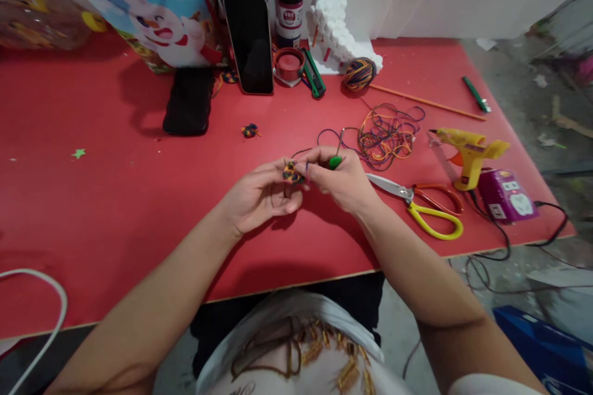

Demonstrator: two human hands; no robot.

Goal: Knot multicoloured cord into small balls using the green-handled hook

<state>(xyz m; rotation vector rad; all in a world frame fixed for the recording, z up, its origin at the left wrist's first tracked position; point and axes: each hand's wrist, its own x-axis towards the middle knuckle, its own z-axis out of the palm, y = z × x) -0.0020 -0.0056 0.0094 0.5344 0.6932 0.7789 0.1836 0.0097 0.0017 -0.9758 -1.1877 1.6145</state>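
A white shirt [322,311] is worn on the torso, its far edge rounded. On the right half of the shirt, a golden-brown motif [348,375] resembling wheat ears is displayed. On its left half, an angular figure [296,358] is outlined in brown, with dark script lettering [243,389] placed nearby, cut off by the frame. Beyond the shirt's far edge, black lower clothing [361,299] is exposed at both sides. To the right of the shirt, a short white sleeve [482,384] is ended above the elbow. Beyond the shirt, the left hand [257,197] and right hand [340,178] are left bare.
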